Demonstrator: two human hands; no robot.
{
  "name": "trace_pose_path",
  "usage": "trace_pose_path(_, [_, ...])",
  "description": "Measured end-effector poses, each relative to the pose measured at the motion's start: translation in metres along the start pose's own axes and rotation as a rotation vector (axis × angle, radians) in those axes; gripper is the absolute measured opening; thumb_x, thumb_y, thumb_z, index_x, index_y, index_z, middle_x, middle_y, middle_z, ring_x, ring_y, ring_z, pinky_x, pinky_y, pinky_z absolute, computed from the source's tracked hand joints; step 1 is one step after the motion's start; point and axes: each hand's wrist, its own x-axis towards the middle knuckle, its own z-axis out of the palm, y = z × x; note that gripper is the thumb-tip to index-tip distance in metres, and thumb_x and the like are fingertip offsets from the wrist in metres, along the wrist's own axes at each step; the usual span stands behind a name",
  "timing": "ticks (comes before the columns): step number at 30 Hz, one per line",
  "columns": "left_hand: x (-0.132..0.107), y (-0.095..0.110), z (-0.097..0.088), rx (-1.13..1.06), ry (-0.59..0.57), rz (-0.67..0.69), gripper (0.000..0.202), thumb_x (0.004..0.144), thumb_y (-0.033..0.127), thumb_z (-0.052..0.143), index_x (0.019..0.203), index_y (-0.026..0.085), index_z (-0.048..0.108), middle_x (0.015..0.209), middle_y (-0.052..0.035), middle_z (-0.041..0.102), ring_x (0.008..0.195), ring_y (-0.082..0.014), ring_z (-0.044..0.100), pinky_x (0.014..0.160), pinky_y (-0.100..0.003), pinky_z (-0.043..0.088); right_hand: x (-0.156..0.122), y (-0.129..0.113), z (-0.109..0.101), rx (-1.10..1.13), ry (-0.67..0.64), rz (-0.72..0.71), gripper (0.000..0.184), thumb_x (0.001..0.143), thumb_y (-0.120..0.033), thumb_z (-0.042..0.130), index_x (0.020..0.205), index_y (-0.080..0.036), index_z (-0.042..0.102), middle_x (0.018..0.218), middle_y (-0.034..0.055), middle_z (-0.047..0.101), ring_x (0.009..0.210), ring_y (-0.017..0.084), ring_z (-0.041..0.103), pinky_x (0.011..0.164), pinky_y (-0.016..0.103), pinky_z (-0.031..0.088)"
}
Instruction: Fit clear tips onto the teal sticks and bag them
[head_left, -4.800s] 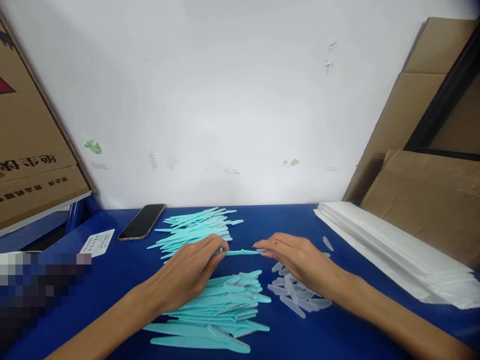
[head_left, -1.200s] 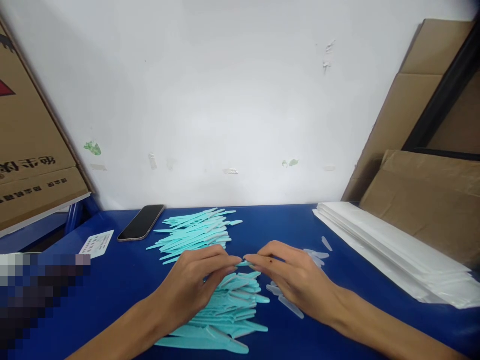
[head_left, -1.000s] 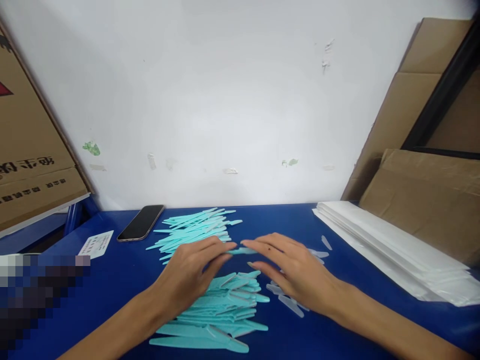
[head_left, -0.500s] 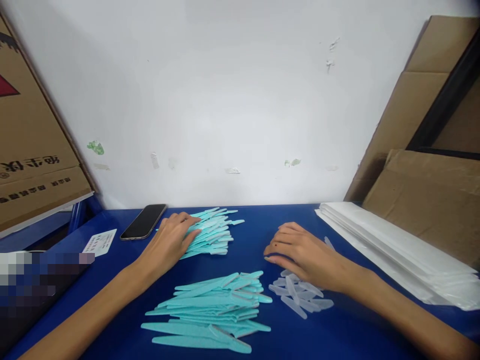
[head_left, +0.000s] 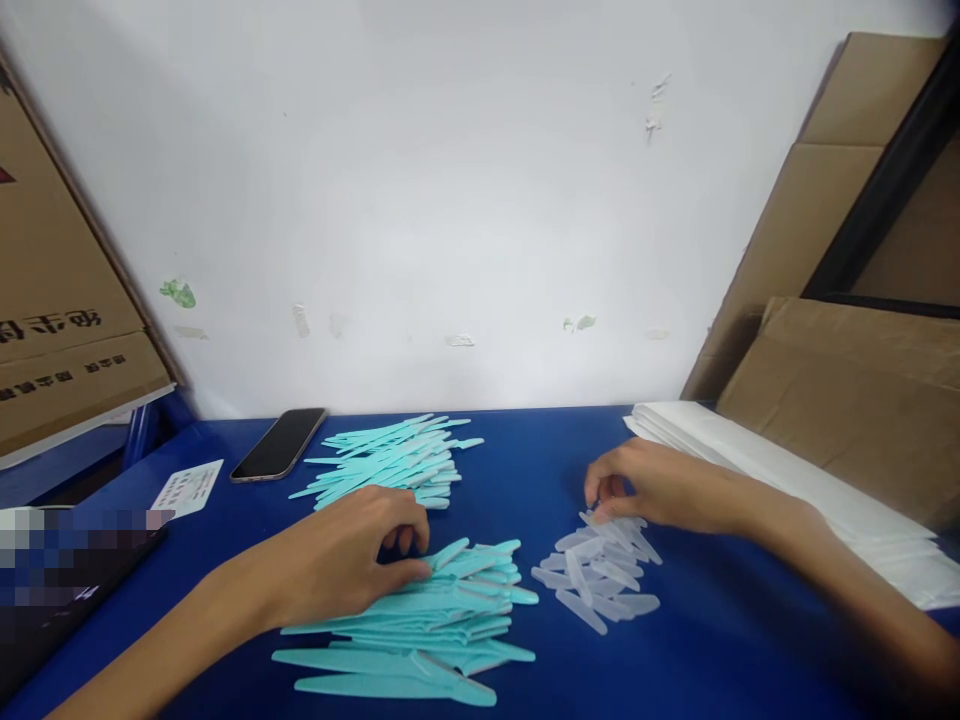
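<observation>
My left hand (head_left: pixel 360 560) is over the near pile of turquoise eyebrow razors (head_left: pixel 450 600), fingers curled and thumb closed against a razor (head_left: pixel 451 552) at the pile's upper edge. A second pile of the same razors (head_left: pixel 397 455) lies behind it, close to the wall. My right hand (head_left: pixel 645 485) reaches down onto a heap of clear plastic blade caps (head_left: pixel 600 570). Its thumb and fingertips are pinched together at the heap's far edge on a cap (head_left: pixel 589 517), which they partly cover.
A phone (head_left: pixel 279 445) and a printed card (head_left: pixel 187 488) lie at the left on the blue table (head_left: pixel 517 460). White folded sheets (head_left: pixel 787 490) run along the right side, with cardboard (head_left: pixel 847 400) behind. A cardboard box (head_left: pixel 67 280) stands left; the white wall (head_left: pixel 480 200) bounds the back.
My left hand has left the far razor pile and come down to the near one. My right hand has shifted right, its fingers now curled down onto the caps.
</observation>
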Motion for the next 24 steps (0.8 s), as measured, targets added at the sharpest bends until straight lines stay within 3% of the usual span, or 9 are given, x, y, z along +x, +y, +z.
trace_pose_path(4, [0.004,0.002,-0.002,-0.009,-0.044,-0.026,0.022,0.095,0.041,0.057,0.091,0.024,0.070,0.093,-0.0036,0.070,0.085,-0.0210,0.063,0.066,-0.027,0.047,0.000,-0.007,0.000,0.019,-0.060,0.008,0.025,0.090,-0.046,0.065,0.088,-0.025,0.077,0.085,0.0029,0.076,0.075,0.021,0.068,0.064,0.028,0.045])
trace_pose_path(12, [0.006,0.001,0.000,0.019,-0.016,0.001,0.023,0.096,0.034,0.054,0.086,0.023,0.072,0.084,-0.0035,0.071,0.075,-0.0190,0.064,0.056,-0.025,0.041,0.002,-0.005,0.007,0.019,-0.080,0.018,0.025,0.089,-0.047,0.066,0.096,-0.026,0.075,0.088,0.0023,0.074,0.080,0.022,0.067,0.066,0.029,0.043])
trace_pose_path(19, [0.006,-0.002,0.002,0.015,0.025,0.038,0.026,0.098,0.034,0.052,0.083,0.023,0.071,0.077,-0.0017,0.070,0.068,-0.0164,0.062,0.053,-0.024,0.039,0.001,-0.011,0.009,0.036,0.037,-0.091,0.024,0.096,-0.045,0.057,0.093,-0.025,0.070,0.096,0.0026,0.073,0.087,0.022,0.066,0.072,0.030,0.045])
trace_pose_path(24, [0.007,-0.008,0.007,0.012,0.107,0.112,0.029,0.101,0.034,0.048,0.089,0.022,0.071,0.079,-0.0026,0.069,0.069,-0.0165,0.062,0.052,-0.024,0.038,0.004,-0.024,0.010,0.231,0.123,-0.138,0.024,0.104,-0.044,0.046,0.115,-0.025,0.055,0.083,-0.0005,0.074,0.070,0.017,0.066,0.062,0.027,0.045])
